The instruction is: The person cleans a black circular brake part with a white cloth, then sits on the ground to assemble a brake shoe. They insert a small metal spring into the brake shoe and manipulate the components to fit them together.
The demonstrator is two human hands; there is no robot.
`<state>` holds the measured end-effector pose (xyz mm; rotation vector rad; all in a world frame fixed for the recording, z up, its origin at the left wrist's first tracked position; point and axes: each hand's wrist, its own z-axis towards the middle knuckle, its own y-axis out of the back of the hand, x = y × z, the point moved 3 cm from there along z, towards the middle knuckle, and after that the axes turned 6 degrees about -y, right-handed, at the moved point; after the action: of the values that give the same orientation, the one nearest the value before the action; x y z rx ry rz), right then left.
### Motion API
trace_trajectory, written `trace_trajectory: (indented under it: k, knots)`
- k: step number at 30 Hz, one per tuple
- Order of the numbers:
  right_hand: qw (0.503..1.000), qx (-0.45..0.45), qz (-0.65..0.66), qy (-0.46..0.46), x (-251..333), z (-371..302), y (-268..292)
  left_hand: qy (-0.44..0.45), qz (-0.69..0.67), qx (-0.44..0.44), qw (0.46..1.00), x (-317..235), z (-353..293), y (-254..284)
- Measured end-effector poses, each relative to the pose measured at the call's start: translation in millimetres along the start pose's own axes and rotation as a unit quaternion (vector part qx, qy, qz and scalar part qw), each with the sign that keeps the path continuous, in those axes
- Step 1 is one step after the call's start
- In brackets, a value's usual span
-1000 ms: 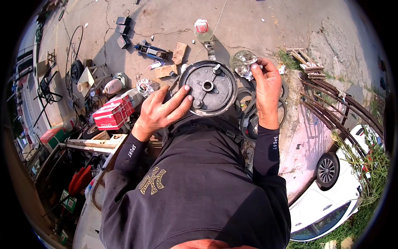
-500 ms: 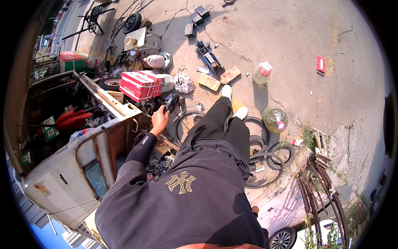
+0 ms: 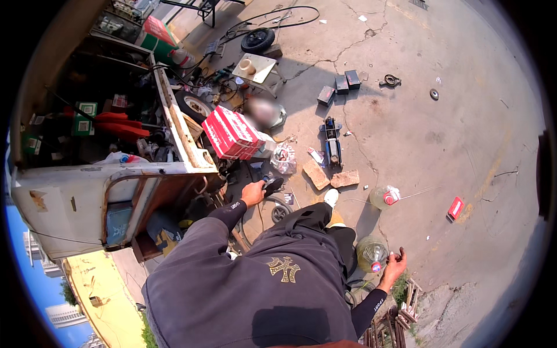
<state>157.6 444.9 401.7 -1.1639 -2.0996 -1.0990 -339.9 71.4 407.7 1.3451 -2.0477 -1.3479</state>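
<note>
My left hand is closed on the end of a dark, curved object whose kind I cannot make out. Just beyond it stand a red-and-white carton and a crumpled clear plastic bag. Out to the right, my right hand has its fingers bent and apart, with nothing visible in them. Beside its fingertips is a large clear bottle of yellowish liquid with a red cap. A similar bottle stands farther off.
A white cart full of clutter is at my left. Two bricks, a blue-and-black floor jack and dark boxes lie ahead. A small stool bears a tan cup. To the right is a red box.
The whole view has turned, with the cart and ground things shifted. My right hand has come out from beside my body, near the bottle. My left hand still grips the dark object.
</note>
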Motion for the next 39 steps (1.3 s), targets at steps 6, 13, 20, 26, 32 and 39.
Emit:
trace_trajectory:
  k: [6,13,20,26,32,39]
  knots:
    - [0.992,0.045,-0.077,-0.088,-28,32,-13,0.058,-0.067,-0.015,0.996,-17,53,9]
    - [0.910,0.085,-0.160,-0.373,-86,25,0,0.213,-0.088,0.056,0.972,-6,70,-24]
    - [0.839,0.225,-0.303,-0.392,65,170,-73,0.379,-0.116,0.141,0.907,-36,81,-22]
    - [0.953,0.112,-0.141,-0.244,231,412,-159,0.347,-0.091,0.214,0.909,-112,188,65]
    - [0.964,0.227,-0.125,-0.059,455,513,-262,0.308,-0.139,0.103,0.936,-151,312,93]
    - [0.918,0.289,-0.271,-0.021,533,589,-321,0.312,-0.225,0.086,0.919,-215,429,132]
